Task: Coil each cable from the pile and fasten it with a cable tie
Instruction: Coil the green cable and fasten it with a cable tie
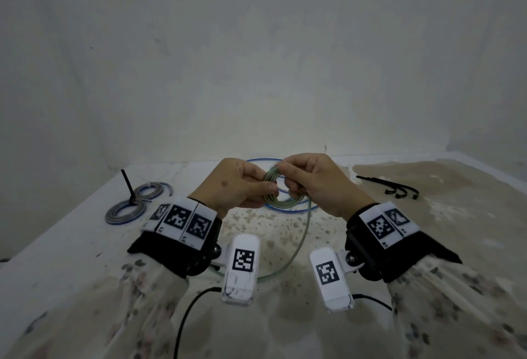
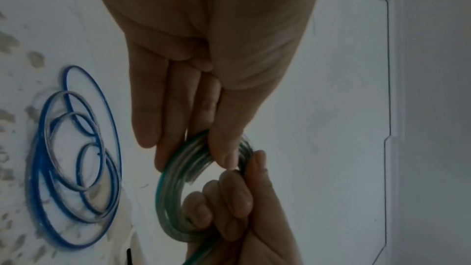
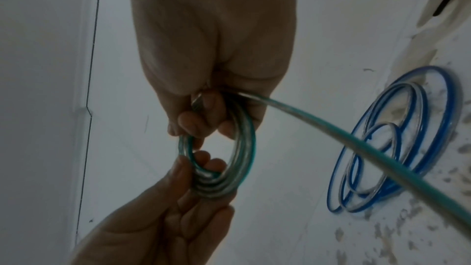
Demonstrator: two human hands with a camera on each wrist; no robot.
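2 hands pinch green coil (image 1: pixel 271 187) held upright, loose tail (image 1: pixel 302 233) trailing toward the person

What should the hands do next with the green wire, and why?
Probably wind one more loop. Both the left hand and right hand grip the green coil, but a long loose tail hangs toward the person, so it looks too early for the spare cable ties.

Head downward; wrists close, overlapping
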